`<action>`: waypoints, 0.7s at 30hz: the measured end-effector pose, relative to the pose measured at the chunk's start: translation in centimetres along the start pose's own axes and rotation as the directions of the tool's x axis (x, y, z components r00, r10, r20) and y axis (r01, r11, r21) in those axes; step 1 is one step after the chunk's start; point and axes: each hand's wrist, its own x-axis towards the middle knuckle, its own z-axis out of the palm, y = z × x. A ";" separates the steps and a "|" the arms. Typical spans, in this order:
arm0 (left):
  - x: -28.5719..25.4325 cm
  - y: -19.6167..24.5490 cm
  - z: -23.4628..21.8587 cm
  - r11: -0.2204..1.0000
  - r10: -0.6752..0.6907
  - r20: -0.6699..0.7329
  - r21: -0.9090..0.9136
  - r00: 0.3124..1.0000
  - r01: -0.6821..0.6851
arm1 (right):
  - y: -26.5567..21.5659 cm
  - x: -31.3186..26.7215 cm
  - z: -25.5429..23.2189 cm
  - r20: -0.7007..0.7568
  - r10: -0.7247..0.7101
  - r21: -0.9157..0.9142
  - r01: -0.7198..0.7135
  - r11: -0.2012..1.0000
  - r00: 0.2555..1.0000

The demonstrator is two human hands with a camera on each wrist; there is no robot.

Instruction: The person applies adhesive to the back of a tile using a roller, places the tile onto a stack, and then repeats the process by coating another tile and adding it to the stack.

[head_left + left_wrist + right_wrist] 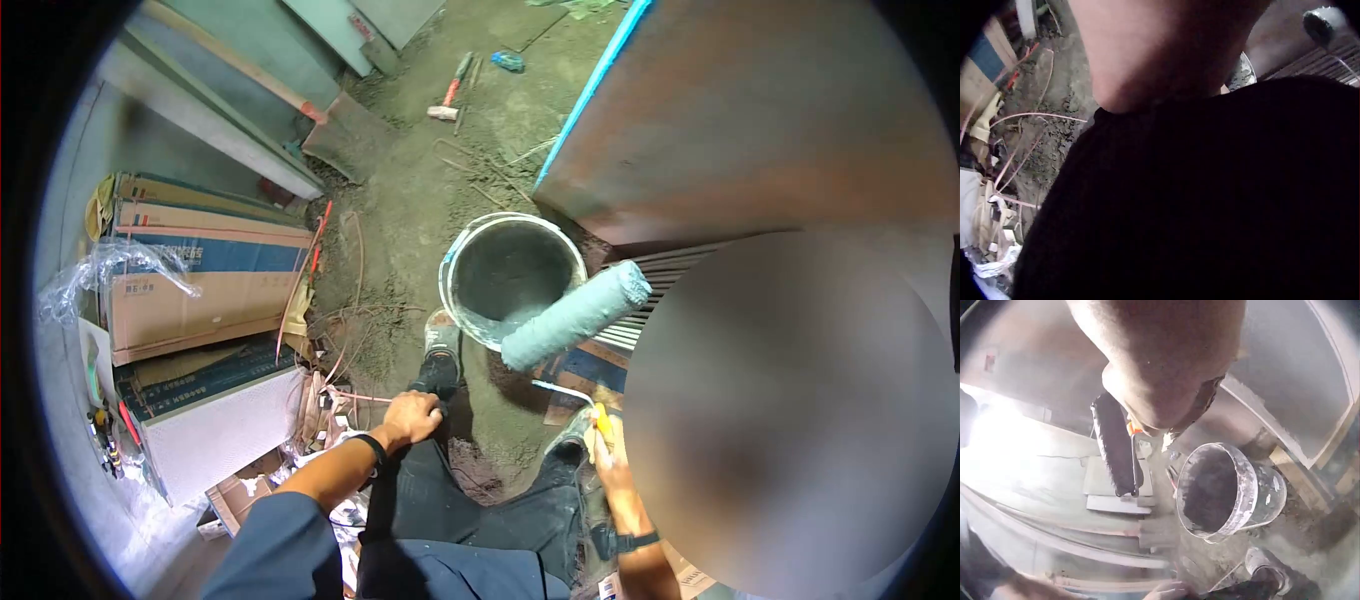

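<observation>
My right hand (607, 462) grips the yellow handle (603, 424) of a paint roller (575, 315). Its fluffy sleeve is coated grey and overlaps the near right rim of a bucket (449, 286) in the head view. The right wrist view has the roller (1112, 445) held up, with the bucket (1266, 494) off to one side. Grey liquid (512, 268) lies inside the bucket. My left hand (412, 417) rests on my bent left knee, holding nothing visible. In the left wrist view, dark cloth covers most of the frame and hides the fingers.
Cardboard boxes (200, 300) are stacked at left, with scraps and cords near them. A hammer (452, 92) lies on the dirty floor beyond the bucket. A large brown panel (740, 110) stands at right, above a stack of slats (680, 265). A blurred round patch covers the lower right.
</observation>
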 end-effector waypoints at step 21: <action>-3.8 11.5 8.0 0.967 -0.019 0.085 0.254 0.996 -0.003 | 24.8 -31.0 -20.9 -0.288 0.815 0.450 -0.681 0.578 0.502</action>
